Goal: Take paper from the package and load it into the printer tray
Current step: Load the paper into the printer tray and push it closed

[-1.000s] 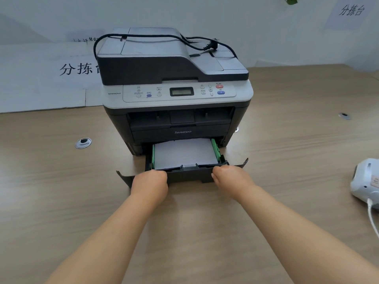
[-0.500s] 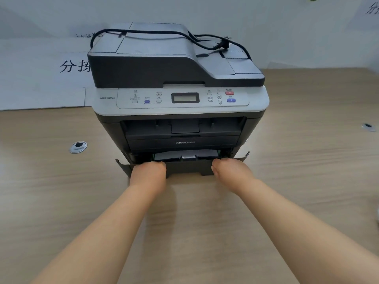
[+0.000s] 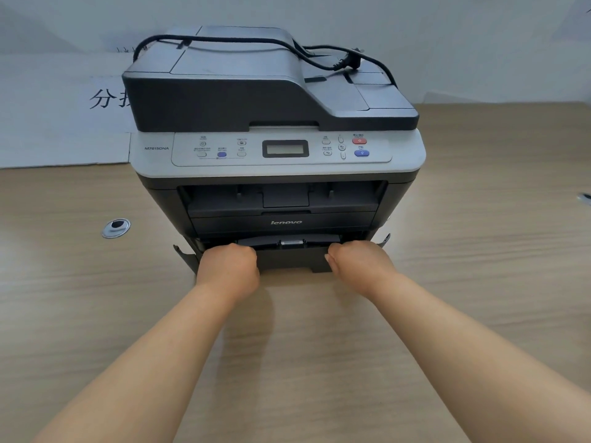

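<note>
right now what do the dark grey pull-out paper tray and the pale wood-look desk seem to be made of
The dark grey pull-out paper tray, gripped by the left hand and right hand, looks like moulded matte plastic: an even dull colour. The pale wood-look desk is probably laminate: streaky printed grain, flat, faint sheen.

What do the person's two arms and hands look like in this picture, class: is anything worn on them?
Both arms are bare from the lower edge of the picture to the hands: no sleeves show. The left hand and the right hand carry no gloves, and no watch, bracelet or ring is visible on the parts that show. No markings or straps can be seen on either forearm.
</note>
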Demonstrator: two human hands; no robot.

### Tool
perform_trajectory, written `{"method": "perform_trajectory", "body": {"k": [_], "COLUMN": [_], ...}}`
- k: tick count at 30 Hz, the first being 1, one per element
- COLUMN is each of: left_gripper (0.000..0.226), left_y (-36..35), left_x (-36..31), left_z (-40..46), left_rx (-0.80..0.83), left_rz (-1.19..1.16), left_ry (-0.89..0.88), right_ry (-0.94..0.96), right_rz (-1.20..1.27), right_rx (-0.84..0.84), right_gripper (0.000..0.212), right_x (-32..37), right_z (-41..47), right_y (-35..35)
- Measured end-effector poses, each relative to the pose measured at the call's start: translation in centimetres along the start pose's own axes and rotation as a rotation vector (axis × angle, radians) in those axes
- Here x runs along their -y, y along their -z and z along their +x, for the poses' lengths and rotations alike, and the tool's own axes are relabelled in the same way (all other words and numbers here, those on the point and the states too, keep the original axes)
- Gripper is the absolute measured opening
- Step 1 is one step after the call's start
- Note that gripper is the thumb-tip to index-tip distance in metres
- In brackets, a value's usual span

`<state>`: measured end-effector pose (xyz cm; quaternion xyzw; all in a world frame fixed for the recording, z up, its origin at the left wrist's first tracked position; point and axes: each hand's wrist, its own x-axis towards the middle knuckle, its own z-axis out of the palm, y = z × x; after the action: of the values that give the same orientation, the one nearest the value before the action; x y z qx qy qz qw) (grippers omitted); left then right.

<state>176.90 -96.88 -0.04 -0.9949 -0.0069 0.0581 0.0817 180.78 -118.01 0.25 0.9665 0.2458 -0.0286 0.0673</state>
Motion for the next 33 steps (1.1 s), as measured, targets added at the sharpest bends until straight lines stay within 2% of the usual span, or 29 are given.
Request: {"method": "perform_trajectory", "body": {"k": [8, 17, 25, 29, 33], "left_gripper": [0.018, 0.022, 0.021, 0.028, 0.047], "left_y": [-0.6, -0.4, 0.3, -0.3, -0.8], "left_x": [0.4, 0.3, 0.1, 0.2, 0.1], "left_z": [0.6, 2.0, 2.2, 1.5, -0.2], "left_rx": [-0.048, -0.025, 0.028, 0.043, 0.162], "left_rz": [0.034, 0.000, -0.012, -0.017, -0.030], "left_ry": [0.013, 0.043, 0.063, 0.078, 0.090], "right_ry": [-0.071, -0.129, -0.124, -0.126, -0.116], "right_rz": [0.063, 0.152, 0.119, 0.118, 0.103], "right_rx": [0.029, 0.064, 0.096, 0.128, 0.200], "right_gripper": [0.019, 0.019, 0.021, 0.026, 0.035], "right_x": [-0.2, -0.4, -0.3, 0.0, 0.5], "right_z": [1.3, 2.5, 2.8, 2.2, 0.4], "right_y": [-0.7, -0.5, -0.1, 0.4, 1.1]}}
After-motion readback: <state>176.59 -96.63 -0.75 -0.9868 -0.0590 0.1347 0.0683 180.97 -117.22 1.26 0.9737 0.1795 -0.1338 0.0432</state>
